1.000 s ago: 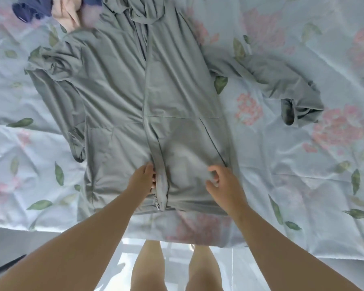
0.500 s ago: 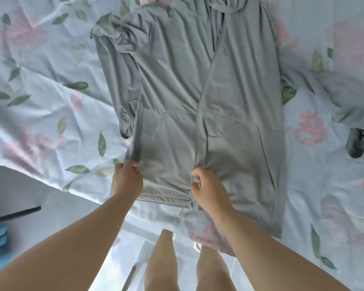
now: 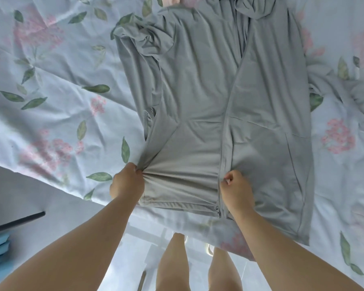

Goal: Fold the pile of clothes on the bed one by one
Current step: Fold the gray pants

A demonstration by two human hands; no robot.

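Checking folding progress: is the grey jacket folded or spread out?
Spread out, not folded: the grey jacket lies full length on the bed, the left hand and right hand gripping it near its lower edge.

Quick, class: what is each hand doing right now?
Left hand: pinches the grey jacket at its outer edge near the hem.
Right hand: pinches the jacket's zipper edge near the hem.

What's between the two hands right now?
Head view: one front panel of the grey jacket, stretched between the left hand and the right hand.
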